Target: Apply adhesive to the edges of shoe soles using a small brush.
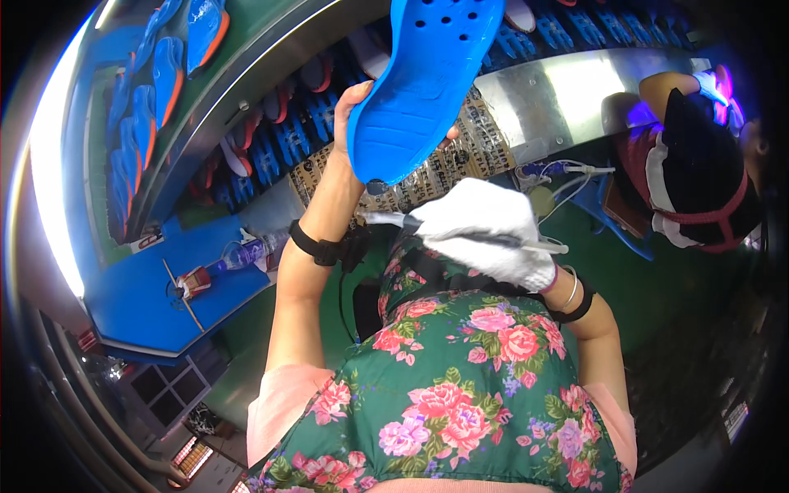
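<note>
- The blue insole (419, 99) is raised at 12 o'clock, over the taped bench (485, 152).
- The bare left hand (348, 111), half curled, grips it from behind: digits show at its 9 and 4 o'clock edges, the palm hidden. Should that grip loosen, the insole could slip or twist.
- The gloved right hand (485, 226), near centre towards 3 o'clock, is closed around a slim brush (382, 218) pointing to 9 o'clock.
- The tip sits just below the insole's 6 o'clock end, apparently apart; a careless swing might smear that edge or the left wrist.
- Thick glove fabric could dull feel, letting the brush roll.
- Whether the bristles are wet, I cannot tell.
</note>
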Action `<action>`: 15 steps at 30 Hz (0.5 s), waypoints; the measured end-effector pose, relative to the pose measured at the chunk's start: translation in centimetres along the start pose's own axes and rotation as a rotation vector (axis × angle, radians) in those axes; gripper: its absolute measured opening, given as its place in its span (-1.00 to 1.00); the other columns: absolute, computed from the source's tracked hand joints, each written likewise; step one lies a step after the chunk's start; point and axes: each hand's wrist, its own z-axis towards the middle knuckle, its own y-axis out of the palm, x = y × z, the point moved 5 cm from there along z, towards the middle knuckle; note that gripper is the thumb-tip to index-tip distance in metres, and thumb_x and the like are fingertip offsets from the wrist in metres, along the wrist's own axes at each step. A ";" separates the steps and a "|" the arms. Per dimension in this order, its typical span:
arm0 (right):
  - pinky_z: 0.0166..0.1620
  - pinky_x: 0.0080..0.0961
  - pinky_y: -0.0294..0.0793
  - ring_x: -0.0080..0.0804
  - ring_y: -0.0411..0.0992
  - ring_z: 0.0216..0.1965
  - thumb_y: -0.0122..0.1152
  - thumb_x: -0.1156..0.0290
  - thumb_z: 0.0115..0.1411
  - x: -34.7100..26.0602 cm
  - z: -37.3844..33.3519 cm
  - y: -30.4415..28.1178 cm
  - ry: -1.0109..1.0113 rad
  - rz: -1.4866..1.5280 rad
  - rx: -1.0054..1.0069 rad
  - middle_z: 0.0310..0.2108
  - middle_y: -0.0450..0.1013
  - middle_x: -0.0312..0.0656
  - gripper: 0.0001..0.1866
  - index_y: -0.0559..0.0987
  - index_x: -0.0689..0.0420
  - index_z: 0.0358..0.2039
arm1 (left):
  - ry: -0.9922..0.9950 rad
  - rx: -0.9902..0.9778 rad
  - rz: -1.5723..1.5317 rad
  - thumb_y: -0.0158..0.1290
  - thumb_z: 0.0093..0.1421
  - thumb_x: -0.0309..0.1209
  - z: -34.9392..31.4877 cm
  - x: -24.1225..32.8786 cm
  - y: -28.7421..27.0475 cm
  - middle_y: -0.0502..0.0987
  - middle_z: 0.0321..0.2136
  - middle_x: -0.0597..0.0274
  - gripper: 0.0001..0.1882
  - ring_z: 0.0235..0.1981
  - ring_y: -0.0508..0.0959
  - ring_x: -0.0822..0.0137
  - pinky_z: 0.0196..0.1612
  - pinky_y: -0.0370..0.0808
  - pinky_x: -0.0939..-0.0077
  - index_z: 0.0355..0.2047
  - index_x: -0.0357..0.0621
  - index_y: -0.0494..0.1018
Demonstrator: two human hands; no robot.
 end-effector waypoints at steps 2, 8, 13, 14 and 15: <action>-0.10 -0.40 0.64 -0.35 0.67 -0.22 0.49 0.63 0.07 1.5 -0.4 -0.7 0.173 0.154 0.171 -0.22 0.69 -0.07 -0.82 0.75 0.19 -0.28 | 0.021 0.055 -0.068 0.02 0.23 0.16 -0.1 -0.2 -0.2 0.37 0.28 -0.39 0.00 0.12 0.54 -0.45 0.18 0.55 -0.17 0.46 -0.35 0.11; -0.02 -0.46 0.65 -0.42 0.66 -0.15 0.49 0.60 0.12 3.2 0.2 -2.8 0.320 0.205 0.074 -0.20 0.70 -0.14 -0.77 0.77 0.19 -0.17 | 0.028 0.386 -0.163 -0.05 0.31 0.09 -1.9 -3.1 -1.1 0.42 0.27 -0.28 -0.12 0.15 0.56 -0.28 0.21 0.55 -0.10 0.44 -0.31 0.17; -0.07 -0.40 0.64 -0.35 0.66 -0.19 0.47 0.65 0.09 1.1 3.6 -6.7 0.075 -0.277 0.170 -0.19 0.70 -0.09 -0.76 0.77 0.23 -0.19 | 0.035 0.279 -0.176 -0.12 0.34 0.08 -2.3 -5.9 0.1 0.44 0.25 -0.28 -0.15 0.13 0.57 -0.29 0.15 0.58 -0.12 0.42 -0.35 0.18; -0.08 -0.40 0.64 -0.33 0.66 -0.20 0.47 0.65 0.09 0.6 4.2 -7.4 -0.021 -0.446 0.218 -0.18 0.70 -0.08 -0.75 0.76 0.23 -0.18 | 0.034 0.273 -0.170 -0.12 0.34 0.08 -2.3 -5.9 0.3 0.44 0.25 -0.28 -0.15 0.13 0.57 -0.29 0.15 0.58 -0.12 0.42 -0.35 0.18; -0.10 -0.39 0.64 -0.32 0.66 -0.22 0.47 0.66 0.08 0.2 4.9 -7.8 -0.117 -0.615 0.266 -0.17 0.70 -0.08 -0.74 0.76 0.24 -0.17 | 0.040 0.325 -0.133 -0.08 0.31 0.12 -2.4 -5.9 0.2 0.44 0.24 -0.30 -0.13 0.13 0.56 -0.31 0.15 0.59 -0.14 0.42 -0.31 0.19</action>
